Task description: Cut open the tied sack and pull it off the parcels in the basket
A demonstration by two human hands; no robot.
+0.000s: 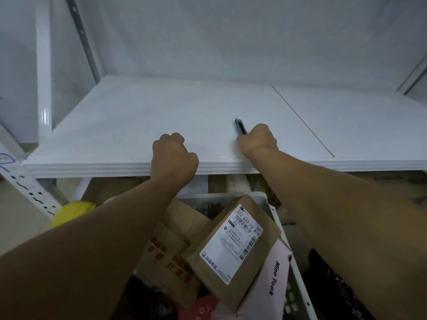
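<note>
Both my arms reach forward onto a white shelf board [161, 116]. My right hand [257, 140] is closed on a dark, slim cutter [240, 126] whose tip sticks out past my fingers and lies on the shelf. My left hand [174, 155] is a closed fist at the shelf's front edge, with nothing visible in it. Below the shelf stands a white plastic basket [295, 278] holding parcels: a brown paper parcel [233, 248] with a white shipping label on top, a cardboard box [171, 257] with red print, and a pink mailer [275, 278]. No sack is visible.
White shelf uprights [44, 88] rise at the left, with a perforated rail [30, 188] leaning low left. A yellow object [69, 211] lies on the floor under the shelf. Dark items [335, 285] sit right of the basket. A seam line [302, 121] crosses the shelf board.
</note>
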